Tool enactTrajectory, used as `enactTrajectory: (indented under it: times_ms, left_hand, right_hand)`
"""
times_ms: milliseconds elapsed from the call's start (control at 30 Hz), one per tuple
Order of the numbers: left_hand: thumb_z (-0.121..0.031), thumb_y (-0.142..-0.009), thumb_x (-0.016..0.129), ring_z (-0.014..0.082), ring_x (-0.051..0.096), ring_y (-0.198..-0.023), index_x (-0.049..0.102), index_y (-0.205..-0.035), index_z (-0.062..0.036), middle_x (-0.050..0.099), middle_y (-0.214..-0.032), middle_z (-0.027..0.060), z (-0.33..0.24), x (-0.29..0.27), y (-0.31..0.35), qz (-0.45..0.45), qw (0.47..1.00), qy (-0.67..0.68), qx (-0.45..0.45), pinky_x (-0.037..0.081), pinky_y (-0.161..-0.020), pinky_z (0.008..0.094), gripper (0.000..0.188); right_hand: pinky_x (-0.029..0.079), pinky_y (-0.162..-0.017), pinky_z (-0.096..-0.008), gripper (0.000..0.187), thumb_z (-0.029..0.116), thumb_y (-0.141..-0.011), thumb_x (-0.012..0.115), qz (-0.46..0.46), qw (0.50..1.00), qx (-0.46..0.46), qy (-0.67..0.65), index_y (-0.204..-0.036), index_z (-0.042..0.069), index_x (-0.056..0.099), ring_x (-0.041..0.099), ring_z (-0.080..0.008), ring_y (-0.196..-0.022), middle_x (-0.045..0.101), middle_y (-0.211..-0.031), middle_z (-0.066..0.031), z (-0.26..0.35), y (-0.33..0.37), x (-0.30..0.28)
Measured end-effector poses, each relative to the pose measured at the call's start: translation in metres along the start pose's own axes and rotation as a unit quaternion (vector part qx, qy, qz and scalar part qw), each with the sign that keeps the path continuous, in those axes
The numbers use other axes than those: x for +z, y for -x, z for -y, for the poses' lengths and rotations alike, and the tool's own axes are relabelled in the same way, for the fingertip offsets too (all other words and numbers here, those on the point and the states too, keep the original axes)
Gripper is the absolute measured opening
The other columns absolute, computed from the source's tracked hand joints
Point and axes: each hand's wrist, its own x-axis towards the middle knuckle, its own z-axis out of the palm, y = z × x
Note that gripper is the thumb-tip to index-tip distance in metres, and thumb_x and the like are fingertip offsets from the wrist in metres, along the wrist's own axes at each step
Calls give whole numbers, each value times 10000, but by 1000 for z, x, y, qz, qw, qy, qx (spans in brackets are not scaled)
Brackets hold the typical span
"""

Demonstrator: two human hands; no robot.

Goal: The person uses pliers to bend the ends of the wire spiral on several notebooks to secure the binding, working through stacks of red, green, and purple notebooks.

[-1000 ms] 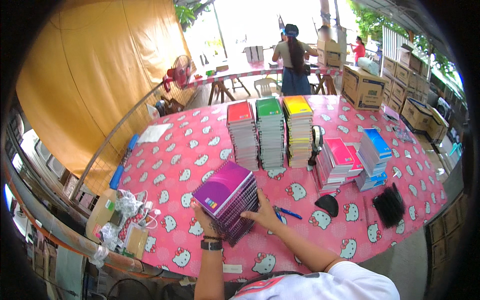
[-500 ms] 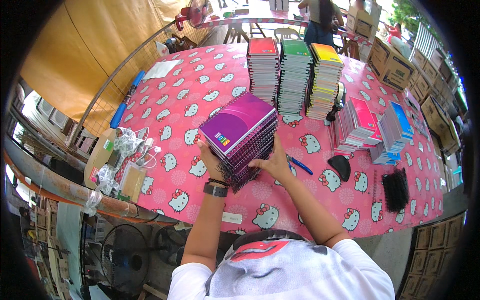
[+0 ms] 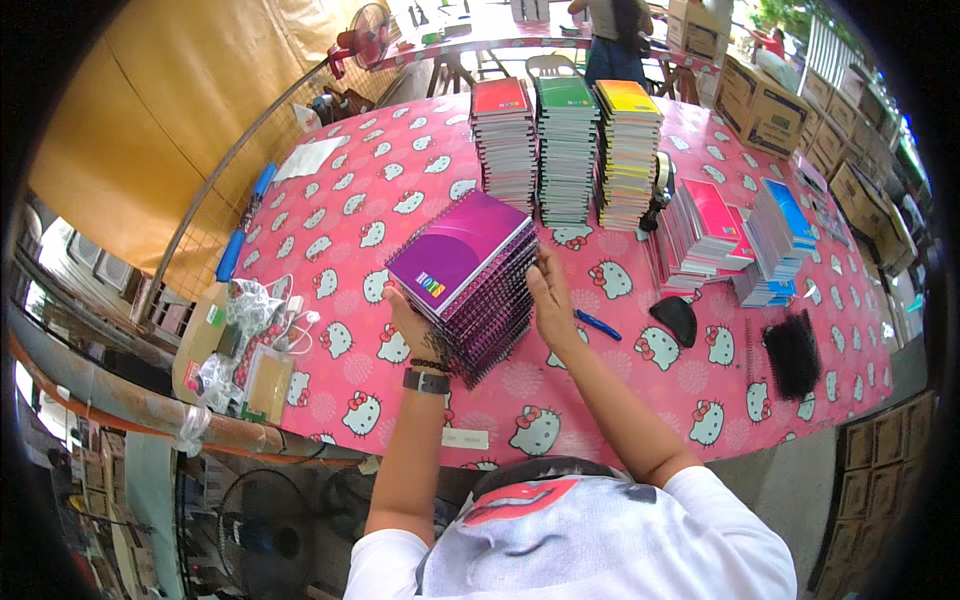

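A tall stack of purple spiral notebooks stands tilted in front of me, black wire coils showing along its near side. My left hand grips the stack's left side, its fingers partly hidden behind the coils. Against the right side rests my right hand, fingers pointing up along the page edges. Just right of that hand lies a blue-handled tool, perhaps pliers, partly covered by the hand. Beyond the purple stack rise three notebook stacks: red, green and yellow.
Pink notebooks and blue notebooks sit on the right. Near them are a black rounded object and black wire coils. A tray with cables is at the left edge. A cardboard box stands far right.
My right hand has shifted from the coiled near side to the stack's right side, its thumb lifting off the coils. My left hand keeps its hold. The view has turned slightly.
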Motion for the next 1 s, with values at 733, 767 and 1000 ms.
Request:
enactTrajectory:
  times_ms: [733,767,1000]
  left_hand:
    - [-545,-958,260,205,489,-1100,416,-1234,-16,536,-1112,94,-59,14,1,-55,924,-304,227,384,-911,344,617]
    - [-541,-954,277,202,484,-1106,407,-1250,-24,530,-1124,97,-64,-1,11,-16,928,-314,199,388,-907,343,610]
    - [-269,-667,780,226,469,-1081,432,-1242,-6,537,-1081,101,-22,-95,100,104,916,-386,-32,395,-882,373,722]
  right_hand:
    - [289,-1038,-403,633,368,-879,585,-52,983,-78,159,-1354,20,353,357,-284,-1276,393,-1363,-201,22,-3,1]
    - [301,-1027,-408,667,374,-842,621,-26,951,-41,306,-1340,15,358,379,-306,-1249,407,-1342,-198,16,8,-31]
    - [386,-912,-467,745,363,-680,748,85,701,173,687,-1257,22,422,438,-375,-1119,478,-1209,-205,-6,87,-87]
